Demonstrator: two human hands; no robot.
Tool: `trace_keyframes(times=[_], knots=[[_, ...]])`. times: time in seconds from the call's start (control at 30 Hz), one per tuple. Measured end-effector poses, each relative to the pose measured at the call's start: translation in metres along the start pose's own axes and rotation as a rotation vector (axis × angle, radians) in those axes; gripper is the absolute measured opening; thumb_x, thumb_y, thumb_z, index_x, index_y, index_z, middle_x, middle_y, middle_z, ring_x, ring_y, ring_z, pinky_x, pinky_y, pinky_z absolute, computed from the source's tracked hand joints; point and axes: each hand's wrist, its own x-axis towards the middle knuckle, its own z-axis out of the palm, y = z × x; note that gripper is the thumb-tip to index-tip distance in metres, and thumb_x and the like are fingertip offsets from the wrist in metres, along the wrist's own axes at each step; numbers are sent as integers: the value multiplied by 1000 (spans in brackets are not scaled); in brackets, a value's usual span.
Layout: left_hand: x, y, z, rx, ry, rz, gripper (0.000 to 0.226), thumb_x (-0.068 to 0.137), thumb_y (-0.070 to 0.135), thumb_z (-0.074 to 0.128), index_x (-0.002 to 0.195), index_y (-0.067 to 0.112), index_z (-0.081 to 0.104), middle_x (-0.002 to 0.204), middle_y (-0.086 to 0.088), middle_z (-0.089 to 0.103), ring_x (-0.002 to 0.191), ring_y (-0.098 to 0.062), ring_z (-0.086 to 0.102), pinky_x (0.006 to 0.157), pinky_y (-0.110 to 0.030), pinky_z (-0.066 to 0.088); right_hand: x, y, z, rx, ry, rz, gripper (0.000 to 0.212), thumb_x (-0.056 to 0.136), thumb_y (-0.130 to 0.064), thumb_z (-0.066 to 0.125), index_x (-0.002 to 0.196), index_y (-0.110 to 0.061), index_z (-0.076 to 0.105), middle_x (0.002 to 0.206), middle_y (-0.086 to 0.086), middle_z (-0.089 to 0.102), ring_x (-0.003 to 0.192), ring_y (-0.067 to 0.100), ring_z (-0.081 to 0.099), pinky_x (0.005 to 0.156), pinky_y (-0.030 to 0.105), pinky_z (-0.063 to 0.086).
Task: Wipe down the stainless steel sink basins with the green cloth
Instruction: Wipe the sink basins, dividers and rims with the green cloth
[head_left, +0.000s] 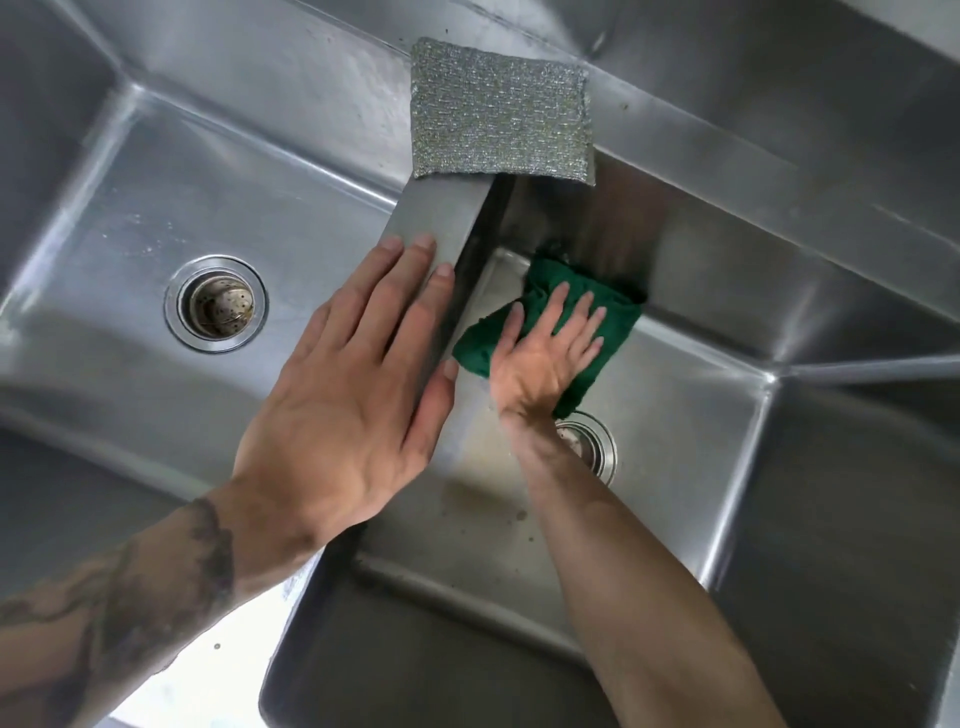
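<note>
Head view: the right hand (545, 358) presses spread, straight fingers on the green cloth (618, 317) in the far corner of the right basin (685, 426), left hand (353, 395) flat-fingered on the divider (441, 218); unpinched, the cloth may bunch and miss the corner.

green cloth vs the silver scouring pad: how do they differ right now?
Colour: the green cloth is dark green; the scouring pad is glittery silver-grey. Place: the cloth is down in the right basin; the pad sits up on the sink rim. State: the cloth is rumpled under the right hand; the pad lies flat, untouched. Both are cleaning tools.
</note>
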Motion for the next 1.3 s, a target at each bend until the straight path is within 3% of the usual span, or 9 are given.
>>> trace_keyframes(times=[0.13, 0.23, 0.37, 0.5, 0.63, 0.83, 1.07, 1.2, 1.3], knots=[[-1, 0, 0, 28, -4, 6, 67, 112, 40, 30, 168, 4, 25, 177, -14, 20, 166, -29, 13, 132, -50, 25, 12, 75, -25, -132, -55, -262, 55, 107, -41, 51, 157, -18, 47, 163, 15, 42, 155, 36, 33, 126, 54, 25], [1, 1, 1, 47, -10, 12, 68, 112, 41, 27, 169, 4, 22, 178, -14, 18, 167, -28, 11, 133, -49, 23, 19, 114, -40, -98, 8, -109, 49, 110, -31, 50, 155, -13, 50, 162, 18, 44, 154, 39, 32, 127, 55, 23], [1, -1, 1, 38, 13, 9, 67, 112, 40, 32, 167, 3, 26, 177, -15, 21, 166, -30, 14, 132, -49, 24, 6, 63, -21, 10, 82, 44, 45, 108, -25, 55, 149, -6, 56, 158, 24, 47, 151, 45, 37, 125, 56, 27], [1, 0, 1, 20, 18, 10, 67, 111, 39, 36, 166, 2, 28, 176, -16, 23, 166, -31, 16, 131, -51, 27, -9, 4, 7, 35, -86, -238, 48, 108, -36, 53, 152, -17, 54, 163, 16, 43, 155, 39, 32, 127, 55, 24], [1, -1, 0, 30, 0, 6, 68, 112, 40, 34, 167, 3, 26, 177, -14, 21, 166, -29, 14, 132, -50, 25, 3, 29, 4, -66, -89, -366, 52, 107, -49, 47, 154, -28, 52, 165, 6, 42, 156, 29, 32, 128, 50, 23], [1, 1, 1, 13, 41, 15, 66, 111, 38, 37, 165, 0, 31, 174, -18, 27, 165, -33, 19, 132, -50, 25, -2, 29, 1, -99, -37, -57, 54, 109, -49, 42, 160, -32, 43, 169, 9, 34, 160, 34, 21, 129, 54, 13], [0, -2, 1, 14, 44, 20, 66, 111, 38, 39, 165, 0, 31, 174, -19, 26, 165, -34, 20, 132, -51, 26, -2, 34, 3, -124, -130, -304, 50, 108, -51, 43, 156, -37, 48, 170, 4, 33, 160, 32, 22, 130, 53, 14], [1, -1, 2, 4, 48, 21, 67, 111, 39, 37, 165, -1, 31, 174, -20, 26, 165, -35, 20, 131, -52, 27, 8, 84, -22, -165, -130, -90, 54, 109, -53, 33, 161, -37, 38, 172, 7, 27, 161, 34, 15, 129, 57, 10], [1, -1, 2, 12, 45, 27, 68, 111, 40, 36, 165, -1, 30, 174, -20, 26, 165, -34, 19, 131, -52, 26, 4, 68, -19, -175, -103, 49, 57, 108, -57, 32, 162, -40, 34, 173, 10, 22, 161, 38, 11, 128, 60, 6]])
